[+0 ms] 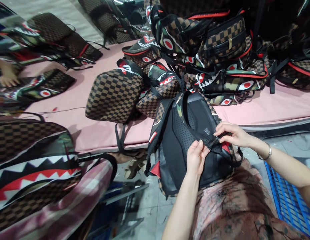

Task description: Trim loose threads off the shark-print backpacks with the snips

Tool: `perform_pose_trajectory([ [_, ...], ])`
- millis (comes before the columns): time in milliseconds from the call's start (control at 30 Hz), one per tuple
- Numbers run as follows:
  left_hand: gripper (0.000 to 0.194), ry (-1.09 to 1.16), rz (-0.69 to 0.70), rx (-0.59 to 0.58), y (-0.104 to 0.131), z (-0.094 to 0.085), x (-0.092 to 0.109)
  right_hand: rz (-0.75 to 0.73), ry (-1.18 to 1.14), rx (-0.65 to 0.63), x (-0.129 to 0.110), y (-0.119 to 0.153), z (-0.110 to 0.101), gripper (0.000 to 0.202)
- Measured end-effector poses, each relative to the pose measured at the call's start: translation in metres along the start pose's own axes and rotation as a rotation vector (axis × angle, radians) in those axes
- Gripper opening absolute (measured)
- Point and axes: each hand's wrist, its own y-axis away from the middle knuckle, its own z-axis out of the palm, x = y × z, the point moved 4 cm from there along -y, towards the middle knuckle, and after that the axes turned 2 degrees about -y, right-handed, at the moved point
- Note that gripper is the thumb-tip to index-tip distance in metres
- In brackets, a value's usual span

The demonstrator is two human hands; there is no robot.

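Note:
A backpack (180, 156) lies with its black padded back facing up, partly over my lap and against the pink table edge. My left hand (197, 158) pinches a black strap on the lower right of the back panel. Just to the right, my right hand (231, 134) has its fingers closed on the same strap near a small dark buckle or clip. A camouflage and black shoulder strap (183, 111) curves over the upper part of the panel.
Several checkered backpacks (225, 40) are piled on the pink table (94, 133). A large shark-mouth backpack (34, 166) rests on another person's lap at left. Another person's hand (8, 78) touches a bag farther back. A blue crate (287, 196) stands at lower right.

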Motion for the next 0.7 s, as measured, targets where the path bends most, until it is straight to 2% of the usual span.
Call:
perform_pose_trajectory([
  [133,0.029,-0.011,-0.004,0.001,0.0,0.0,-0.001,-0.005,0.198,-0.041,0.008,0.006,-0.003,0.016],
  [467,0.028,-0.042,0.018,0.006,0.001,0.002,-0.002,-0.01,0.311,-0.147,0.001,0.007,-0.001,0.021],
  [700,0.03,-0.035,0.023,0.014,0.002,0.003,-0.002,-0.015,0.412,-0.109,-0.002,0.008,0.002,0.022],
])
